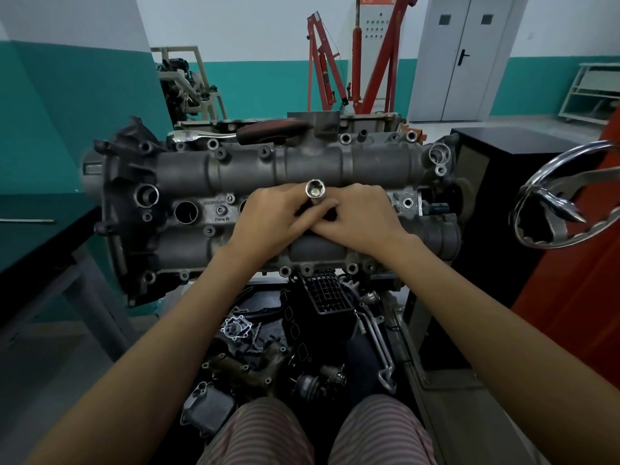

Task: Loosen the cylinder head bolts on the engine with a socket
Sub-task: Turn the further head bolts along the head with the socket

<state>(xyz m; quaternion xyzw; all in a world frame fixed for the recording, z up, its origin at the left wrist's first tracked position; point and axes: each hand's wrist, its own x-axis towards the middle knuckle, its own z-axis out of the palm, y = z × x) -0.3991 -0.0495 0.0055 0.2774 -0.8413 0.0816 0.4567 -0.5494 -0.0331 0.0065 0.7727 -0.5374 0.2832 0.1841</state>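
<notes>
Socket [314, 193]: chrome, tubular, seen standing upright over the middle of the engine [268, 203], open end up, between the 2 cam housings. Its lower part is hidden between the hands.

Left hand [268, 218]: fingers curled toward the socket's left side; grip on it appears closed, though contact is partly hidden.

Right hand [359, 216]: fingers curled low at the socket's right side, overlapping the left fingertips; whether the socket is actually gripped cannot be told.

Ratchet [235, 133]: red-and-black handle, laid along the engine's far edge, well apart from both hands.

Loose engine parts [268, 347]: piled on the floor below the engine, in front of the knees.
</notes>
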